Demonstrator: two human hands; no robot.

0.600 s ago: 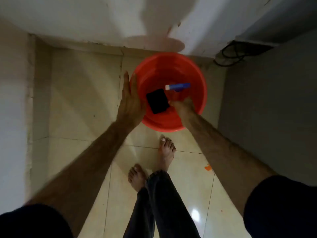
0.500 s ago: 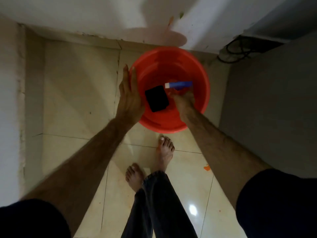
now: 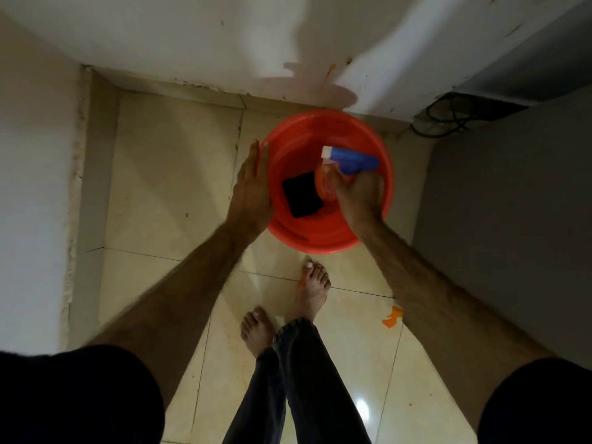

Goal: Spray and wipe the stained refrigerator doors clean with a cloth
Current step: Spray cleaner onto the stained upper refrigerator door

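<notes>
A red plastic tub (image 3: 333, 241) stands on the tiled floor in front of my feet. Inside it lies a folded dark cloth (image 3: 302, 194). My right hand (image 3: 360, 200) is closed around a spray bottle (image 3: 349, 160) with a blue and white trigger head and a clear orange-tinted body, held above the tub's inside. My left hand (image 3: 251, 190) lies flat with straight fingers against the outside of the tub's left rim. A grey refrigerator side (image 3: 512, 203) rises at the right, with a stained white surface (image 3: 400, 59) above the tub.
White walls close the corner at the left and top. Black cables (image 3: 448, 115) lie on the floor behind the refrigerator. An orange scrap (image 3: 392, 317) lies on the tiles by my right forearm. My bare feet (image 3: 288, 302) stand just below the tub.
My right hand has closed on the spray bottle and lifted it off the tub's bottom. The view has shifted, so the tub sits further right. My left hand stays on the rim.
</notes>
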